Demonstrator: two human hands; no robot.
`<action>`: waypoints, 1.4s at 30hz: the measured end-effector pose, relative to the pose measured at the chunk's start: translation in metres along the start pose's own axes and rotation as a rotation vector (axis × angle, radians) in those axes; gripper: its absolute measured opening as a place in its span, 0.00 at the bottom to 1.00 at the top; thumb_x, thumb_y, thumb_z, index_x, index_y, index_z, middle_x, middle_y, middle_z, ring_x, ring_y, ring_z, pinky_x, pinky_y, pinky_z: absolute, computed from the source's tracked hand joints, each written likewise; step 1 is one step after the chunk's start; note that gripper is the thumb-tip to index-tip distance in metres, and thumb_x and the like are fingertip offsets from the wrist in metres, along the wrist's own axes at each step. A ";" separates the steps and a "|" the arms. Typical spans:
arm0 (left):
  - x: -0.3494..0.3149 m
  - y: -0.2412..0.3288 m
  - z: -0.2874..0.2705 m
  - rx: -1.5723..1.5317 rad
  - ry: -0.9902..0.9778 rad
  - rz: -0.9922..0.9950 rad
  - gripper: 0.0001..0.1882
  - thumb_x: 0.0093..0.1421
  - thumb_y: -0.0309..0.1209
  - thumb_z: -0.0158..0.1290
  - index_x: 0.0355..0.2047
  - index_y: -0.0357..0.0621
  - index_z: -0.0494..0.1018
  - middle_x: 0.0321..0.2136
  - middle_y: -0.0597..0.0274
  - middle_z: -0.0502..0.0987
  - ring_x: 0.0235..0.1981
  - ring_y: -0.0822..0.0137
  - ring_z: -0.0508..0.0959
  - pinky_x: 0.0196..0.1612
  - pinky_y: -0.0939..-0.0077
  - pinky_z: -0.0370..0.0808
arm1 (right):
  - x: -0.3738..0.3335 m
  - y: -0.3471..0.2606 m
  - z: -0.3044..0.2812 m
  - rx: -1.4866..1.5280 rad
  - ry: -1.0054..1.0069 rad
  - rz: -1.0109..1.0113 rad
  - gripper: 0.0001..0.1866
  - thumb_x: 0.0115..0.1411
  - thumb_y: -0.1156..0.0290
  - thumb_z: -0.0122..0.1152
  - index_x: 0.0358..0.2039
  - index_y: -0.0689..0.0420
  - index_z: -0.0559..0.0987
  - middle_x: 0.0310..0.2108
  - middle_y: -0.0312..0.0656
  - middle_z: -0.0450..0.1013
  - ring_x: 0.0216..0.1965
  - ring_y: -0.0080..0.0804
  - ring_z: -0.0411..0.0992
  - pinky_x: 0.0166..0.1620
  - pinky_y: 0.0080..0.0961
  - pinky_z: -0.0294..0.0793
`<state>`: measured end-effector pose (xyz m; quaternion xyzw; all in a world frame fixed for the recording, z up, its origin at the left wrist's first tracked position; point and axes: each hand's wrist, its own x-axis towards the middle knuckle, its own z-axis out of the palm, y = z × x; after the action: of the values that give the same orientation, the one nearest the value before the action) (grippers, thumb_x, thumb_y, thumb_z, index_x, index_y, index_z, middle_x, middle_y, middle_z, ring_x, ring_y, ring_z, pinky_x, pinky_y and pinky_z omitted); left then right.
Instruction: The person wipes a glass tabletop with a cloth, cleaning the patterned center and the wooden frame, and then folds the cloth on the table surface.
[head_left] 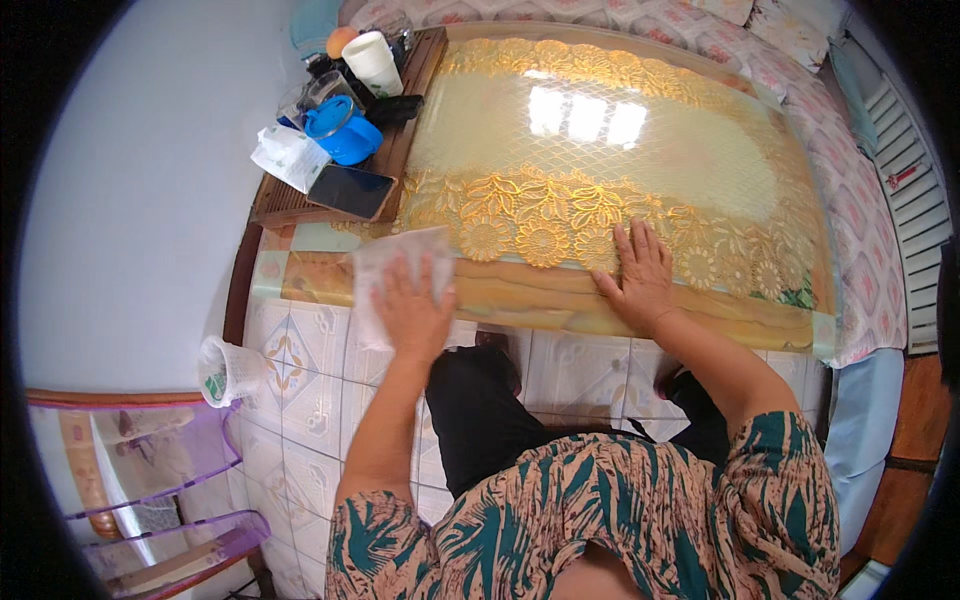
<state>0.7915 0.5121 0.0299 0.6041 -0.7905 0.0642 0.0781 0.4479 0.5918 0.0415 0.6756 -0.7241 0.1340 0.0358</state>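
Note:
My left hand (411, 308) lies on a pale pinkish-white cloth (440, 243) at the near left edge of the table, its fingers spread and slightly blurred. Part of the cloth hangs over the table's edge. Flat on the tabletop, to the right of the cloth, rests my right hand (643, 283) with fingers stretched out and nothing in it. Under it is a clear cover over a gold flower-patterned lace tablecloth (541, 240). The table's near edge (530, 296) has a brown, marble-like band.
A slatted wooden tray (290, 207) at the far left carries a phone (350, 191), a tissue pack (288, 157), a blue lidded mug (343, 131) and white cups (371, 63). A white waste basket (229, 371) stands on the tiled floor. A patterned sofa (858, 240) borders the table.

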 end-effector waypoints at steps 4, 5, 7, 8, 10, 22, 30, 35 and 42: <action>0.002 0.037 -0.010 -0.037 -0.048 -0.006 0.36 0.61 0.54 0.46 0.68 0.62 0.52 0.69 0.52 0.47 0.69 0.47 0.47 0.64 0.36 0.44 | 0.001 0.005 -0.008 0.072 -0.130 0.034 0.43 0.60 0.41 0.47 0.67 0.57 0.54 0.69 0.56 0.43 0.71 0.51 0.38 0.68 0.43 0.35; 0.004 0.035 -0.010 -0.043 -0.070 -0.003 0.36 0.61 0.54 0.46 0.68 0.62 0.52 0.69 0.52 0.46 0.69 0.47 0.47 0.64 0.36 0.43 | 0.001 0.007 -0.013 0.084 -0.176 0.029 0.43 0.61 0.41 0.46 0.68 0.56 0.54 0.70 0.56 0.42 0.71 0.49 0.37 0.68 0.42 0.36; 0.008 0.035 -0.012 -0.034 -0.115 -0.017 0.36 0.62 0.54 0.45 0.68 0.64 0.51 0.69 0.52 0.46 0.69 0.48 0.47 0.65 0.37 0.41 | -0.001 0.025 -0.022 0.227 -0.248 0.052 0.42 0.61 0.41 0.47 0.67 0.56 0.55 0.69 0.56 0.42 0.71 0.48 0.39 0.68 0.42 0.38; 0.010 0.037 -0.012 -0.049 -0.124 -0.026 0.36 0.61 0.54 0.45 0.68 0.64 0.51 0.69 0.52 0.45 0.69 0.48 0.46 0.65 0.38 0.40 | -0.004 0.036 -0.028 0.298 -0.283 0.064 0.42 0.61 0.41 0.47 0.67 0.56 0.56 0.69 0.56 0.43 0.71 0.48 0.39 0.68 0.43 0.39; 0.009 0.035 -0.009 -0.069 -0.152 -0.044 0.37 0.60 0.55 0.45 0.68 0.64 0.52 0.70 0.53 0.44 0.70 0.50 0.44 0.66 0.39 0.39 | -0.028 0.067 -0.022 0.190 -0.171 0.117 0.40 0.61 0.42 0.48 0.66 0.55 0.57 0.69 0.56 0.44 0.71 0.48 0.41 0.68 0.43 0.42; 0.015 0.062 0.003 -0.033 -0.185 -0.051 0.37 0.61 0.57 0.43 0.69 0.65 0.49 0.70 0.54 0.44 0.70 0.49 0.44 0.65 0.39 0.39 | -0.131 0.208 -0.034 -0.180 0.115 0.414 0.37 0.62 0.46 0.48 0.67 0.49 0.55 0.69 0.46 0.48 0.69 0.43 0.45 0.65 0.41 0.46; 0.010 0.250 0.009 -0.171 -0.055 0.409 0.39 0.61 0.61 0.41 0.69 0.63 0.50 0.70 0.51 0.43 0.70 0.48 0.43 0.66 0.38 0.35 | -0.128 0.198 -0.041 -0.181 0.100 0.423 0.36 0.62 0.46 0.49 0.66 0.50 0.59 0.68 0.47 0.49 0.68 0.42 0.47 0.64 0.42 0.47; -0.001 0.336 -0.010 -0.365 -0.158 0.521 0.38 0.61 0.58 0.42 0.66 0.54 0.55 0.69 0.49 0.47 0.69 0.49 0.46 0.65 0.39 0.38 | -0.134 0.213 -0.034 -0.168 0.086 0.431 0.36 0.61 0.46 0.50 0.66 0.50 0.58 0.69 0.47 0.48 0.69 0.43 0.46 0.65 0.45 0.46; 0.041 0.206 0.006 -0.549 0.180 0.072 0.34 0.63 0.46 0.47 0.63 0.38 0.58 0.63 0.48 0.59 0.66 0.49 0.56 0.66 0.52 0.50 | -0.112 0.170 -0.047 0.104 -0.025 0.556 0.40 0.57 0.46 0.57 0.65 0.52 0.59 0.68 0.53 0.46 0.70 0.52 0.42 0.66 0.50 0.44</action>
<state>0.5817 0.5260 0.0309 0.5239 -0.7891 -0.0960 0.3061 0.2838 0.7206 0.0360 0.4536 -0.8742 0.1673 -0.0462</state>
